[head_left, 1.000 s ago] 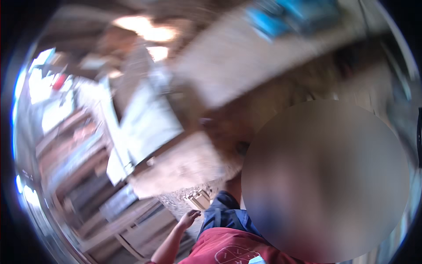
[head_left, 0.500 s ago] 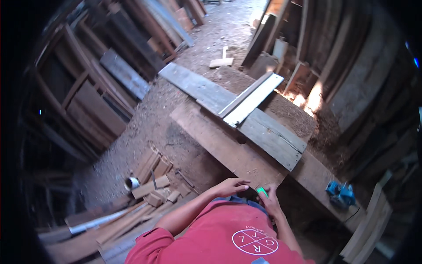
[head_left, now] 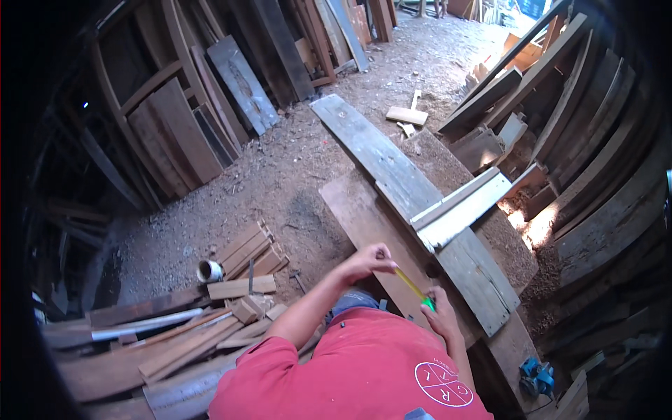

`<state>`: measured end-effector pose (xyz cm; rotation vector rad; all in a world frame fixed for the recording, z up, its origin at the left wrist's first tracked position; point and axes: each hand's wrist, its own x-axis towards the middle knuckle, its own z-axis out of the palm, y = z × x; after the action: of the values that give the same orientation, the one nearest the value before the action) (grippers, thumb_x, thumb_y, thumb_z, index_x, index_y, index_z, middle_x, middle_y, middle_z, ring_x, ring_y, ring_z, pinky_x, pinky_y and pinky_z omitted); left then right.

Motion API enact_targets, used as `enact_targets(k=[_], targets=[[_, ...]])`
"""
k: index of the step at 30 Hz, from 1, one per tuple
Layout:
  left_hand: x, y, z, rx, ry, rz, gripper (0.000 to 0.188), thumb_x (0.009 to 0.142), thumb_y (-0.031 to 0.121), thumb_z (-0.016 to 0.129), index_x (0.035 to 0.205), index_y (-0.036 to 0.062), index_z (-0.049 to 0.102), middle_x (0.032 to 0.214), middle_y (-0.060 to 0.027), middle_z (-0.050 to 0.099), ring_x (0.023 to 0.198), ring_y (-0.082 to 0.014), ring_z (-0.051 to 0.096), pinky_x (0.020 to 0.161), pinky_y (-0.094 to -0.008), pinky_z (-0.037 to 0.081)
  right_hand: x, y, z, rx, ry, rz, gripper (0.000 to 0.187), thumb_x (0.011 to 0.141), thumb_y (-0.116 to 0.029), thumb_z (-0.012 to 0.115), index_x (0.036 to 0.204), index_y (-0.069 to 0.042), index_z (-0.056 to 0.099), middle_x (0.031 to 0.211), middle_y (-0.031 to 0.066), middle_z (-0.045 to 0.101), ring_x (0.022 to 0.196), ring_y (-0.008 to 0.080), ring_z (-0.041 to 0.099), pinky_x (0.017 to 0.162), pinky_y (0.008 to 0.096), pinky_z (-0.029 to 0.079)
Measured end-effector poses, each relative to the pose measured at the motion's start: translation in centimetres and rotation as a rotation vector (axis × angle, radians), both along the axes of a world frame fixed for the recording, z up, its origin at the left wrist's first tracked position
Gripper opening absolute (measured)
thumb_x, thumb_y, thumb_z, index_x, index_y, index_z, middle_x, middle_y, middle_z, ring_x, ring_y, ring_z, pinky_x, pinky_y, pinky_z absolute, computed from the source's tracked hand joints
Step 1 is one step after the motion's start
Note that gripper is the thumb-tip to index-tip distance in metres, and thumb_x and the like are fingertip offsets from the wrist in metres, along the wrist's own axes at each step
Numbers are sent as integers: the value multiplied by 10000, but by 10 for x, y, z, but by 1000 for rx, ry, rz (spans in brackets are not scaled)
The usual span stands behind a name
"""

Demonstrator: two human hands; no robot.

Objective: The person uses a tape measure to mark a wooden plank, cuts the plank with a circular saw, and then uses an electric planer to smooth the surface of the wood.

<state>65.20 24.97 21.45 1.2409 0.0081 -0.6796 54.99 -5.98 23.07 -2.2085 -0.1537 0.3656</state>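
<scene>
A tape measure with a green case (head_left: pixel 428 304) and a yellow blade is stretched between my hands in front of my body. Closed around the case is my right hand (head_left: pixel 441 316). My left hand (head_left: pixel 372 261) pinches the free end of the blade, its fingertips bent together. Both hands hover over the near edge of a brown plank bench (head_left: pixel 378 227). Beyond them a long weathered grey board (head_left: pixel 381 154) lies along the bench, and a shorter pale board (head_left: pixel 467 210) rests across it.
A blue power tool (head_left: pixel 537 376) sits at the bench's near right end. Offcuts (head_left: pixel 245 287) and a white cylindrical container (head_left: pixel 208 271) lie to my left. Planks lean along both sides. A T-shaped wooden piece (head_left: pixel 407 115) is on the ground beyond the bench.
My left hand has moved up and away from my right, and a length of yellow blade now shows between them. The view has shifted, with the bench appearing farther right.
</scene>
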Motion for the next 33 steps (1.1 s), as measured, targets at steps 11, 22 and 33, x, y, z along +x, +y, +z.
enact_targets(k=[11, 22, 33], targets=[[355, 250, -76, 183, -101, 949, 606, 921, 191, 826, 1416, 5, 531, 1063, -120, 716, 832, -161, 686, 689, -271, 557, 58, 14, -18, -36, 405, -294, 116, 934, -127, 697, 905, -16, 710, 741, 58, 676, 577, 138, 640, 533, 314, 487], [208, 238, -152, 676, -27, 692, 405, 1007, 294, 708, 1321, 38, 688, 1224, -147, 756, 1145, -248, 713, 1012, -386, 546, 393, 198, -45, -380, 228, -317, 263, 879, -228, 678, 941, 3, 787, 705, 180, 713, 582, 256, 712, 588, 408, 564], [-72, 396, -253, 1177, 565, 309, 452, 976, 443, 679, 1163, 44, 781, 1250, -195, 741, 1134, -385, 723, 1016, -473, 541, 453, 235, -103, -327, 185, -307, 237, 855, -196, 678, 944, -7, 790, 743, 169, 729, 585, 261, 717, 574, 409, 562]])
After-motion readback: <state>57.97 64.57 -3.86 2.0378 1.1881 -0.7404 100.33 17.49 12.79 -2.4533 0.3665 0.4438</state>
